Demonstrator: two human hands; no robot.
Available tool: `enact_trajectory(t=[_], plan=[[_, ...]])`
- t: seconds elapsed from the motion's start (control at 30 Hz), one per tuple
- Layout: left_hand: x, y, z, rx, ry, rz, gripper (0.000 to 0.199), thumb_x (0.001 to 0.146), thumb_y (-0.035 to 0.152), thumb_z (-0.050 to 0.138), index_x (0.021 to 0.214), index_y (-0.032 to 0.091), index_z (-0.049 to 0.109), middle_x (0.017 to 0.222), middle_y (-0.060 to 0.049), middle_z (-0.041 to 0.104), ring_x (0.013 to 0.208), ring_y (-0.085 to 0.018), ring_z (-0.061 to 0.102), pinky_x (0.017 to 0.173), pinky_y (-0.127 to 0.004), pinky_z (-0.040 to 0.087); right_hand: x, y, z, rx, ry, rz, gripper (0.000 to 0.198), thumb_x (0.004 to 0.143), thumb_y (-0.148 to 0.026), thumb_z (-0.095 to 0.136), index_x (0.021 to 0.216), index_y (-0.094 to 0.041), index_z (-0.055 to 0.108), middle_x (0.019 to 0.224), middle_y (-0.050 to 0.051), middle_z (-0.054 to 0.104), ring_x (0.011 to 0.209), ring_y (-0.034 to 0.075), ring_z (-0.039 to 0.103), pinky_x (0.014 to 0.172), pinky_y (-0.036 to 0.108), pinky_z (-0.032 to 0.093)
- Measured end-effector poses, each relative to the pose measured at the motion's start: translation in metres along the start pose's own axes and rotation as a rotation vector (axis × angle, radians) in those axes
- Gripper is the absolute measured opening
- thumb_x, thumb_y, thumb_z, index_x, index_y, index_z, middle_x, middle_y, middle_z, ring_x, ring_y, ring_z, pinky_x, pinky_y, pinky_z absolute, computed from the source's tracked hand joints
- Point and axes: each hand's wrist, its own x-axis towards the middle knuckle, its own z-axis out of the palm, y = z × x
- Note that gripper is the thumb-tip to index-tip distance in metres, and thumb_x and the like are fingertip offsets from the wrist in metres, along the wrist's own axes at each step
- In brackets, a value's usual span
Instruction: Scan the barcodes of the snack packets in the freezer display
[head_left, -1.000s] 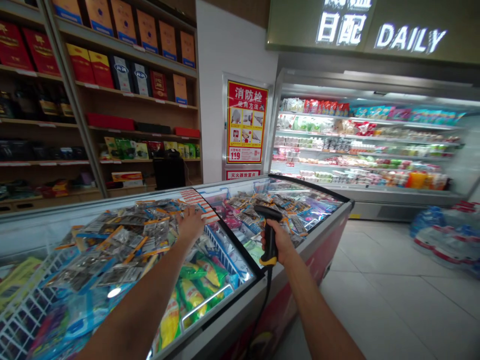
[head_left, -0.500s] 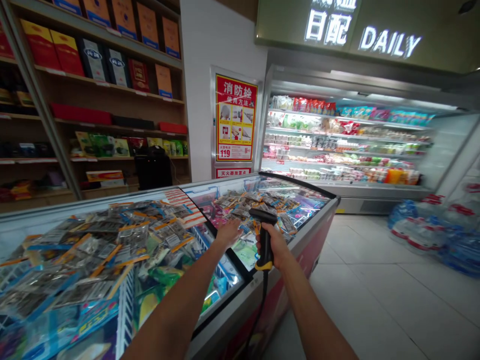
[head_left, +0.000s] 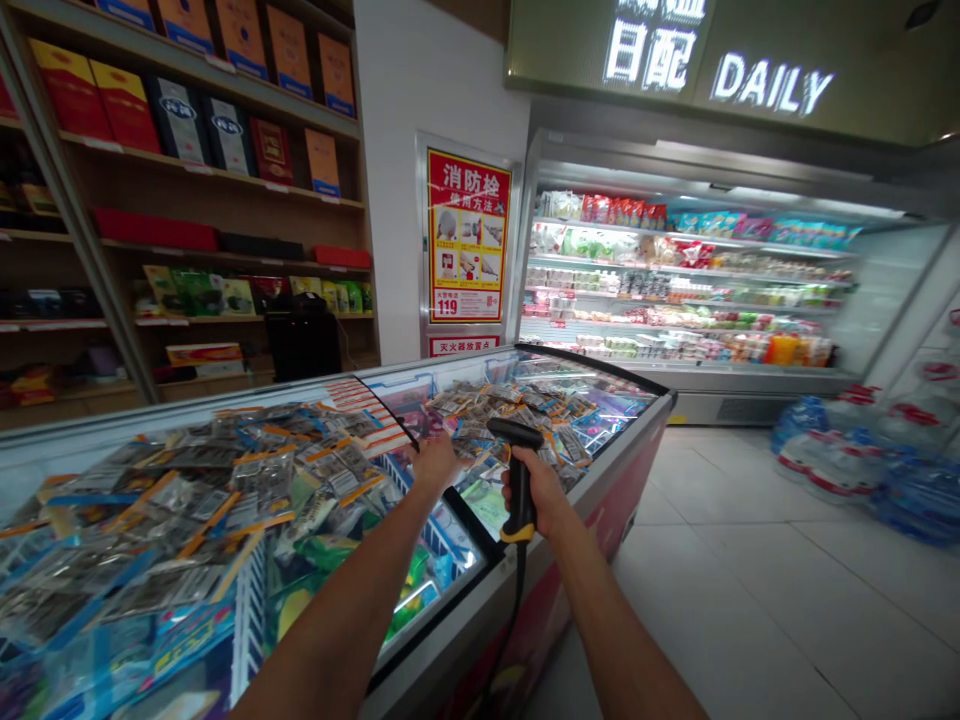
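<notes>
Right hand (head_left: 541, 492) clenched around grip of black barcode scanner (head_left: 517, 470) with yellow base, held upright over chest freezer (head_left: 525, 560), head aimed at packets under glass lid (head_left: 465, 520); cable hanging down from scanner base. Left hand (head_left: 435, 462) released, palm down, resting on lid's dark frame, just beside scanner. Silver snack packets (head_left: 247, 480) piled on wire basket to the left. Red fire hydrant poster (head_left: 466, 237) on wall behind, lit fridge shelves (head_left: 675, 290) to the right, bottled water packs (head_left: 862, 460) on floor.
</notes>
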Motion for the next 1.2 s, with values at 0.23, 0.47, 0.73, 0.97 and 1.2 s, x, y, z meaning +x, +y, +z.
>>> enact_trajectory(t=[0.23,0.47,0.73,0.97,1.2], plan=[[0.006,-0.004,-0.001,-0.291,0.096,0.092,0.073,0.055,0.018,0.069,0.122,0.016,0.039,0.129,-0.015,0.039,0.106,-0.024,0.051,0.087,-0.033,0.040,-0.005,0.002,0.005,0.015,-0.032,0.000,0.025,0.065,-0.042,0.055,0.072,-0.019,0.049,0.044,-0.005,0.051,0.033,0.009,0.045,0.032,0.021,0.034],[0.014,-0.021,-0.006,-0.760,0.148,0.048,0.089,0.060,0.005,0.060,0.136,0.021,0.018,0.116,-0.009,0.055,0.086,-0.016,0.061,0.073,-0.027,0.048,-0.010,0.002,0.013,-0.025,-0.086,-0.021,0.026,0.064,-0.043,0.055,0.073,-0.019,0.050,0.044,-0.005,0.052,0.033,0.010,0.045,0.031,0.021,0.035],[0.017,-0.027,-0.009,-0.987,0.094,0.000,0.090,0.059,-0.002,0.056,0.136,0.024,0.018,0.108,-0.005,0.061,0.075,-0.012,0.063,0.064,-0.021,0.048,-0.014,0.003,0.019,-0.023,-0.130,-0.019,0.027,0.064,-0.041,0.055,0.076,-0.017,0.051,0.045,-0.004,0.053,0.033,0.010,0.046,0.030,0.020,0.035],[0.018,-0.033,-0.014,-1.005,0.085,-0.041,0.087,0.062,-0.004,0.054,0.137,0.024,0.018,0.110,-0.005,0.060,0.081,-0.011,0.062,0.067,-0.021,0.049,-0.014,0.003,0.024,-0.045,-0.122,-0.036,0.026,0.064,-0.041,0.054,0.074,-0.018,0.051,0.044,-0.004,0.053,0.032,0.009,0.044,0.030,0.020,0.035],[0.023,-0.044,-0.021,-1.226,0.093,-0.085,0.085,0.059,-0.009,0.052,0.133,0.024,0.027,0.090,0.000,0.065,0.075,-0.012,0.063,0.066,-0.022,0.049,-0.016,-0.002,0.036,-0.024,-0.178,0.009,0.024,0.064,-0.041,0.055,0.070,-0.018,0.051,0.043,-0.005,0.052,0.032,0.009,0.045,0.031,0.020,0.035]])
